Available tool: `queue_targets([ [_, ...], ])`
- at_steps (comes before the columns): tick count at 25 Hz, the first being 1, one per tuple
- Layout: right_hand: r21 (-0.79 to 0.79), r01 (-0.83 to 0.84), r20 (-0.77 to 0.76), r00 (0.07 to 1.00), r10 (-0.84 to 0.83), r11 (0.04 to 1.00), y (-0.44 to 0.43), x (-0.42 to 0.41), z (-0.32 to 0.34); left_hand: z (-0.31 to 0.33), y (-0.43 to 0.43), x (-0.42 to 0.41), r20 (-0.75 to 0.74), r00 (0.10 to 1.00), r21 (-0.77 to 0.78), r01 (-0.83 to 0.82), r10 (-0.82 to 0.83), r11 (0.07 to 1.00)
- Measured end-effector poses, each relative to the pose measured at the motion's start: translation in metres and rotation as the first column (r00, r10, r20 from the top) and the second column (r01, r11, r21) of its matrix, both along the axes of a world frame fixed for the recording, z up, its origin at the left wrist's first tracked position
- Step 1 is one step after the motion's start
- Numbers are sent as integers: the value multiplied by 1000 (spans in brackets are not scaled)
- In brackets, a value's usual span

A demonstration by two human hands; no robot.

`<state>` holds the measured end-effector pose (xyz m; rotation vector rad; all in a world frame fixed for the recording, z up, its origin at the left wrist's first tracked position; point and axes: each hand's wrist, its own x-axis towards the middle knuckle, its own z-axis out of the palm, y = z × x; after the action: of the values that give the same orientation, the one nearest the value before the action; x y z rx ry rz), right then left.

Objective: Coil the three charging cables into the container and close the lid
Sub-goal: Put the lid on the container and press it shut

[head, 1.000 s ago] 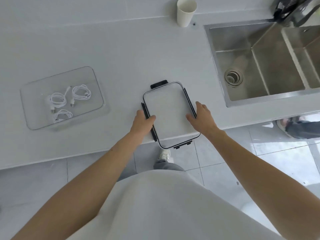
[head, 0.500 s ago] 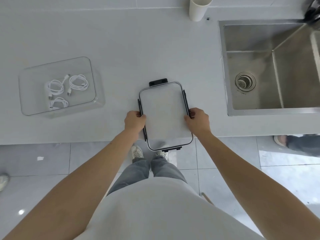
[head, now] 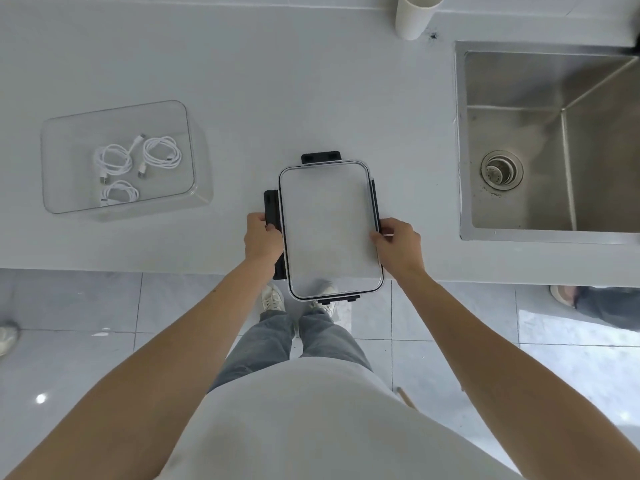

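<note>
Ctr [head: 242, 81], steel sink [head: 519, 81], tile flr [head: 69, 306]

Your counter [head: 277, 81] is pale grey and flat. On your left side a clear container [head: 202, 174] sits on it, with three white cables [head: 100, 161] coiled inside (each in its own little loop). A white cup [head: 414, 19] stands at the back. A metal sink [head: 460, 150] is set into it on your right.
</note>
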<state>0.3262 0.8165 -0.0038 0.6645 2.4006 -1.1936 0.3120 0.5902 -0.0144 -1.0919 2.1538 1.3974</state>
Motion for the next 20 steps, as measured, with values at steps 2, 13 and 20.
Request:
queue_targets([
  [2,-25,-3,-23,1000,2,1000,1,0,1,4,2,1,-44,998,86,-51,55,995],
  [13,-281,-49,-279,960,-33,958,-39,-12,56,57,-34,1,-343,908,288,-143,242,947],
  [20,-577,-217,-423,904,-61,787,-113,-8,112,89,-98,21,-404,799,445,-254,445,859],
])
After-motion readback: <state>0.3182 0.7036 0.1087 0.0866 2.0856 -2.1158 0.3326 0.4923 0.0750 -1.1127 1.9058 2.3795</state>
